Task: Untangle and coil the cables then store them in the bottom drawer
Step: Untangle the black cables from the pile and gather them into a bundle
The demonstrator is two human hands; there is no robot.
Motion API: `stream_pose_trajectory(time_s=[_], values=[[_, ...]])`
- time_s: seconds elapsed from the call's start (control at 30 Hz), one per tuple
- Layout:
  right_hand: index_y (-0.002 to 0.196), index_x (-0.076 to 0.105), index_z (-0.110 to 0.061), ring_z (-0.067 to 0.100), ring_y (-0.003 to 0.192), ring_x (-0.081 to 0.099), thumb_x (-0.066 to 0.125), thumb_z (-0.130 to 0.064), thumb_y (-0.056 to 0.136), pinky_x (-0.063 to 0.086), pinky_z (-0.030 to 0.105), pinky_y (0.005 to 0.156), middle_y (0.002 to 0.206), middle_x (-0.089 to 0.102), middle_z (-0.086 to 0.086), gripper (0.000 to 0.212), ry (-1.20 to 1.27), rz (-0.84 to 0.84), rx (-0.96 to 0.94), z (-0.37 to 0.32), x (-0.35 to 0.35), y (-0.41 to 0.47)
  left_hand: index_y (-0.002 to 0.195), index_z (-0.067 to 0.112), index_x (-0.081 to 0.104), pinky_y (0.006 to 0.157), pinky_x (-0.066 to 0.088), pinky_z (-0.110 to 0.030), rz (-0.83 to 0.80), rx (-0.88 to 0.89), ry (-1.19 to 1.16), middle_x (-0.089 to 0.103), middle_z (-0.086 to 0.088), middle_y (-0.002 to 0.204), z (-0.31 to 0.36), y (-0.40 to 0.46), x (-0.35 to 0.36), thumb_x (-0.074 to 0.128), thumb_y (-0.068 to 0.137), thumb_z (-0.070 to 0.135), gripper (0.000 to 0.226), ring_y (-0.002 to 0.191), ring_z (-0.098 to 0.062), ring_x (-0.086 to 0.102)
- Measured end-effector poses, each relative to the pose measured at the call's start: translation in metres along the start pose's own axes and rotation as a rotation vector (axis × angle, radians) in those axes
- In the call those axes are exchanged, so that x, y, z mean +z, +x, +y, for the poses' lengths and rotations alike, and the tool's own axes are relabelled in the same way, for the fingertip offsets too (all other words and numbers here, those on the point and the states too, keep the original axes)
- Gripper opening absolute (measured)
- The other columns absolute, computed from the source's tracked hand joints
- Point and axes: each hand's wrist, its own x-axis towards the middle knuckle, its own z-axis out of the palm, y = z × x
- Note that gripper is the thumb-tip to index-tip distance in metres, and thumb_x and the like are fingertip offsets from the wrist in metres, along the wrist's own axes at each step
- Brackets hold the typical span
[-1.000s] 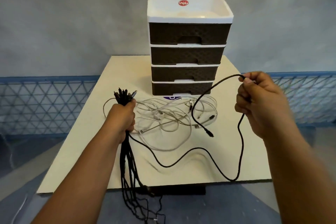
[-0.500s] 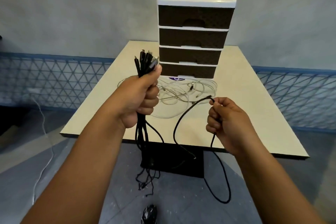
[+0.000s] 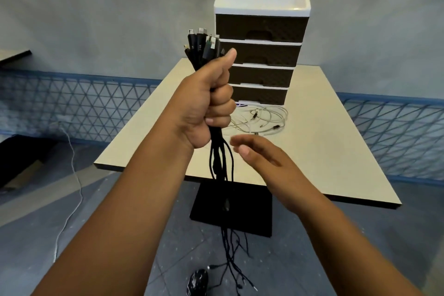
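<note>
A square cream-topped table point(image 3: 319, 142) on a black pedestal base fills the middle of the view, and everything else sits in relation to it. At its far edge stands a tall plastic drawer unit point(image 3: 260, 48) with four dark brown woven-pattern drawers and a white tray top; its bottom drawer point(image 3: 258, 95) is closed. On the tabletop just in front of that unit lies a loose tangle of white cables point(image 3: 260, 120). Above the table's near left corner the left hand point(image 3: 206, 108) is raised as a fist, fingers and thumb wrapped tightly round a bundle of black cables point(image 3: 219, 163). The bundle's plug ends fan out above the fist, level with the unit's upper drawers, while the cords drop from under the fist, pass in front of the table's near edge and trail down to the grey floor beside the pedestal. The right hand point(image 3: 262, 154) hovers over the table's near edge, just right of the hanging cords, with fingers extended and relaxed, holding nothing; its fingertips are blurred.
</note>
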Motion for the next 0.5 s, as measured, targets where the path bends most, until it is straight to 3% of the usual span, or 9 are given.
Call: stream_pose_trajectory(time_s=[0.07, 0.13, 0.23, 0.33, 0.5], values=[[0.119, 0.063, -0.021, 0.01, 0.107, 0.066, 0.068, -0.04, 0.087, 0.051, 0.024, 0.094, 0.113, 0.072, -0.001, 0.038, 0.133, -0.096, -0.015, -0.009, 0.012, -0.002, 0.058, 0.026, 0.02, 0.036, 0.012, -0.014, -0.007, 0.025, -0.059, 0.017, 0.009, 0.042, -0.003, 0.004, 0.01, 0.051, 0.097, 0.043, 0.052, 0.035, -0.006, 0.012], [0.103, 0.062, -0.01, 0.02, 0.076, 0.07, 0.072, -0.023, 0.088, 0.054, 0.029, 0.079, 0.081, 0.073, 0.01, 0.023, 0.15, -0.121, 0.016, -0.004, 0.025, -0.004, 0.056, 0.026, 0.021, 0.036, 0.011, -0.016, 0.015, 0.052, -0.131, 0.016, 0.009, 0.043, -0.002, 0.009, 0.014, 0.051, 0.097, 0.043, 0.053, 0.035, -0.006, 0.013], [0.081, 0.055, -0.011, 0.023, 0.044, 0.049, 0.069, -0.02, 0.09, 0.05, 0.037, 0.062, 0.048, 0.054, 0.006, 0.02, 0.194, -0.146, 0.044, 0.02, 0.027, -0.004, 0.051, 0.025, 0.027, 0.033, 0.014, -0.018, 0.097, 0.072, -0.291, 0.021, 0.009, 0.041, 0.004, 0.018, 0.006, 0.053, 0.096, 0.044, 0.055, 0.035, -0.006, 0.016], [0.072, 0.05, -0.017, 0.021, 0.041, 0.042, 0.067, -0.021, 0.091, 0.048, 0.031, 0.056, 0.045, 0.045, 0.005, 0.026, 0.25, -0.247, 0.07, 0.032, 0.01, -0.003, 0.051, 0.024, 0.028, 0.032, 0.015, -0.017, 0.194, 0.043, -0.475, 0.023, 0.009, 0.04, 0.004, 0.027, -0.013, 0.055, 0.095, 0.043, 0.055, 0.033, -0.005, 0.018], [0.074, 0.052, -0.014, 0.02, 0.043, 0.047, 0.071, -0.036, 0.083, 0.049, 0.031, 0.058, 0.047, 0.043, 0.004, 0.03, 0.295, -0.382, 0.194, 0.049, -0.007, 0.011, 0.05, 0.023, 0.032, 0.031, 0.016, -0.017, 0.301, 0.082, -0.603, 0.024, 0.009, 0.041, 0.001, 0.039, -0.035, 0.056, 0.095, 0.042, 0.055, 0.033, -0.006, 0.02]])
